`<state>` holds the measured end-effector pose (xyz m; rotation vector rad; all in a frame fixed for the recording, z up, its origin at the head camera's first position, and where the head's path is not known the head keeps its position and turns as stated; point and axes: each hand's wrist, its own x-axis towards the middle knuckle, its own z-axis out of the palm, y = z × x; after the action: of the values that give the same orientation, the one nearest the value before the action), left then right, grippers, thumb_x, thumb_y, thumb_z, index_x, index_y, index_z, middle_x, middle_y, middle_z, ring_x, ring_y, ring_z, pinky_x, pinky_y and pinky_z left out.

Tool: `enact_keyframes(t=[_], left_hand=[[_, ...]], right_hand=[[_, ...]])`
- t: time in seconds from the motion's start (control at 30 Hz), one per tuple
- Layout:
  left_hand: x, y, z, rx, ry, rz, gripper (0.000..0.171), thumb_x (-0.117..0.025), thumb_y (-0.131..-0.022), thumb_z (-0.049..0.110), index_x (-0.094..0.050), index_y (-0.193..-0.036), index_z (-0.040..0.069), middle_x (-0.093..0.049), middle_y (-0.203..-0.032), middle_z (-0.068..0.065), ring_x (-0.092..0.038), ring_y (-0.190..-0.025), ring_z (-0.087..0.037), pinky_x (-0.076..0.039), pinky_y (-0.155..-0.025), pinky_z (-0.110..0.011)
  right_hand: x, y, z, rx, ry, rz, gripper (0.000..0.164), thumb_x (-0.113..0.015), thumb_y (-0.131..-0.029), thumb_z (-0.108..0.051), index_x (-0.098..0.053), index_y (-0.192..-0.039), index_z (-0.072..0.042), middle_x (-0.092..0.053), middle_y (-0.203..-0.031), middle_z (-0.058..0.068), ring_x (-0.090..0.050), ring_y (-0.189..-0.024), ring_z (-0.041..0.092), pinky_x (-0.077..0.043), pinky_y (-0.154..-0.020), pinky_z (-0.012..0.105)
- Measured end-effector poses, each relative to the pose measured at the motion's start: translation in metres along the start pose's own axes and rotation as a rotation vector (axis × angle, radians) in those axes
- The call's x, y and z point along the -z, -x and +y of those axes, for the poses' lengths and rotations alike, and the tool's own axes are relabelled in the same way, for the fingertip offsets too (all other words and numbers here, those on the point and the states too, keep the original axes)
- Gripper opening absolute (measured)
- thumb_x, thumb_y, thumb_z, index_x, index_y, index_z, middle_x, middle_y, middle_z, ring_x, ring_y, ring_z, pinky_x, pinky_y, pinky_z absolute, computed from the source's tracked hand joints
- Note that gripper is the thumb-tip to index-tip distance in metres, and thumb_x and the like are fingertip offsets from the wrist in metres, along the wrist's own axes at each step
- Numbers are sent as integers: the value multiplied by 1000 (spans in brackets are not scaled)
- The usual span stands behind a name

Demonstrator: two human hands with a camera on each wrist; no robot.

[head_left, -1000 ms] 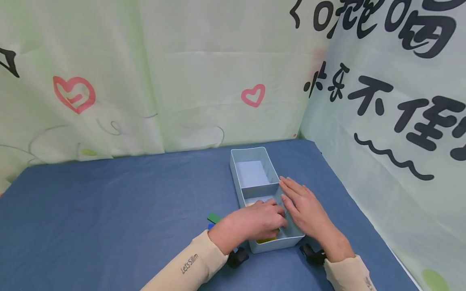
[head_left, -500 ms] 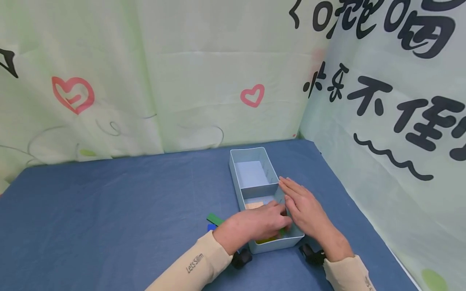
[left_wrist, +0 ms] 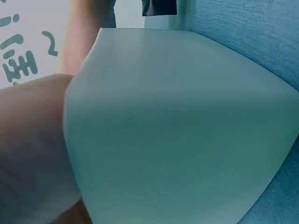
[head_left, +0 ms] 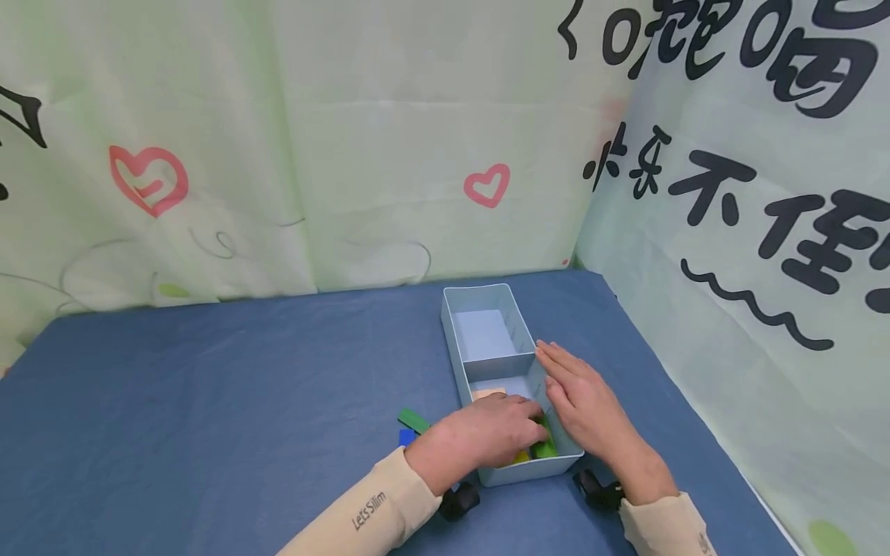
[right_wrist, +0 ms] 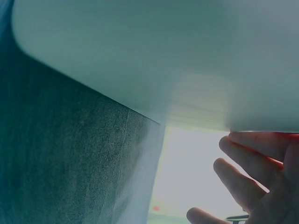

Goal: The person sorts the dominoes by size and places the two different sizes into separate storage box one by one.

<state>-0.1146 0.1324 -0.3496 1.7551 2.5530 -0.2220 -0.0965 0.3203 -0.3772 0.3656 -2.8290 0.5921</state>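
A light blue two-compartment box (head_left: 455, 347) sits on the table. My left hand (head_left: 494, 428) reaches over its near compartment, fingers bent down onto a long green block (head_left: 545, 448) by the right inner wall. The thumb and part of the grip are hidden. Beside the green block shows a bit of a yellow piece (head_left: 520, 457); a pale wooden-looking piece (head_left: 488, 393) lies farther back. My right hand (head_left: 591, 401) rests with straight fingers along the box's right outer side. In the right wrist view its fingertips (right_wrist: 233, 137) touch the box wall (right_wrist: 140, 56).
Left of the box, a green strip (head_left: 413, 420) and a blue piece (head_left: 406, 437) lie on the blue-covered table (head_left: 243, 401), partly behind the left forearm. The box's far compartment (head_left: 483, 333) shows its bare floor. Printed curtains stand behind and at the right.
The left hand has shifted slightly inside the near compartment, and more of the green block now shows along the right wall. The right hand stays against the box.
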Motion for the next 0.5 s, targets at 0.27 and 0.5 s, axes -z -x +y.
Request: enact_keyframes(t=[0.27,0.5], left_hand=[[5,4,5,24,21,-50,32,-63,-98,21,-65,-122,42,-65,-115,17,-62,-104,-5,-47,-95,-29],[10,19,-1,30,91,-27,39,-61,-99,19,-61,-131,41,-62,-128,16,-53,-126,-7,-39,-111,-34]], right_hand=[[-1,1,-1,1,-4,9,43,-50,-102,-10,-49,-144,-1,-46,-153,15,-40,-142,40,-35,-111,58],[-1,1,-1,-1,13,1,45,-52,-101,-12,-48,-145,-2,-45,-153,15,-40,-142,40,-36,-109,59]])
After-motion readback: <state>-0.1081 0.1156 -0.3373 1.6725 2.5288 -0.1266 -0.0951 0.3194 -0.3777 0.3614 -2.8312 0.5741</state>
